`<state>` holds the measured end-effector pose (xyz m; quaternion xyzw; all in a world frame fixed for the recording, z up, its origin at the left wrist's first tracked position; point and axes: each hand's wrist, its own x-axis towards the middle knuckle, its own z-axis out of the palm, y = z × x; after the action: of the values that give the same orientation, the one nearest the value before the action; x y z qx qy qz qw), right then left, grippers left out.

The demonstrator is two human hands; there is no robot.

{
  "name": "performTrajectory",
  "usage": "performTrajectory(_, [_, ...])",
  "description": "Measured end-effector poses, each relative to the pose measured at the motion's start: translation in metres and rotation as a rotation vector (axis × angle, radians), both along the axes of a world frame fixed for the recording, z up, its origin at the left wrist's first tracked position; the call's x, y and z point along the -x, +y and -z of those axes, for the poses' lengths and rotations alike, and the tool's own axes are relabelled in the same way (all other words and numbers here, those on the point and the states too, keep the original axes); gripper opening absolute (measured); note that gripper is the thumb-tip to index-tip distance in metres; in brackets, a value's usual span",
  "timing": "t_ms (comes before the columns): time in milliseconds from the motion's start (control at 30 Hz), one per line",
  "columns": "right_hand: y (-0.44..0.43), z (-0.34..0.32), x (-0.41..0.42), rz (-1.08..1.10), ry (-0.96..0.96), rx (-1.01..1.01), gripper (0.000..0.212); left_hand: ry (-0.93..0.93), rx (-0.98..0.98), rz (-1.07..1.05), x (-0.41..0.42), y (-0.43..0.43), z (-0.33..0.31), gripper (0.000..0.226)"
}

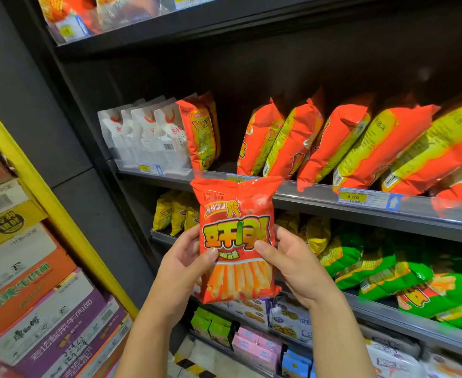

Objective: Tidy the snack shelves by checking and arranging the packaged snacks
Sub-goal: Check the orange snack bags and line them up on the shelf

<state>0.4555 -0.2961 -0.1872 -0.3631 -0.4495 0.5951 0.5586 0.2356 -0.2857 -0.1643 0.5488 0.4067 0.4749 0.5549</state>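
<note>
Now the left hand (186,266) and right hand (292,266) pinch the upright red-orange plastic snack bag (236,241) by its sides, its top at the grey metal shelf rail (306,197), below that shelf's gap (228,151).

The orange-and-yellow foil bags (442,148) blur and run off the right edge; a yellow price label (235,180) sits half hidden behind the red plastic snack bag (236,241)
</note>
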Motion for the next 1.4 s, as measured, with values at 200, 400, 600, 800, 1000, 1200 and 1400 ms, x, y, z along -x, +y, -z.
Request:
performTrajectory(200, [0.002,-0.013,0.008,0.035,0.02,0.161,0.063,0.007,0.154,-0.103,-0.01,0.004,-0.009,0.054])
performTrajectory(400, [0.004,-0.026,0.013,0.067,0.025,0.289,0.049,-0.008,0.254,-0.153,-0.015,0.005,-0.014,0.063])
performTrajectory(600, [0.005,-0.028,0.018,0.02,0.098,0.336,0.054,-0.011,0.213,-0.17,-0.014,0.003,-0.017,0.062])
performTrajectory(800, [0.002,-0.024,0.02,-0.07,0.186,0.337,0.055,0.036,0.158,-0.19,-0.014,0.002,-0.02,0.058])
performTrajectory(1000, [0.005,-0.015,0.024,0.077,0.066,0.201,0.051,0.38,-0.102,-0.364,-0.007,0.003,-0.028,0.035])
performTrajectory(1200, [0.008,-0.019,0.037,0.177,-0.171,-0.004,0.063,0.348,-0.112,-0.091,-0.019,-0.003,-0.028,0.075])
performTrajectory(1400, [0.001,-0.025,0.031,0.121,-0.312,-0.121,0.038,0.251,-0.076,-0.153,-0.015,-0.003,-0.033,0.071])
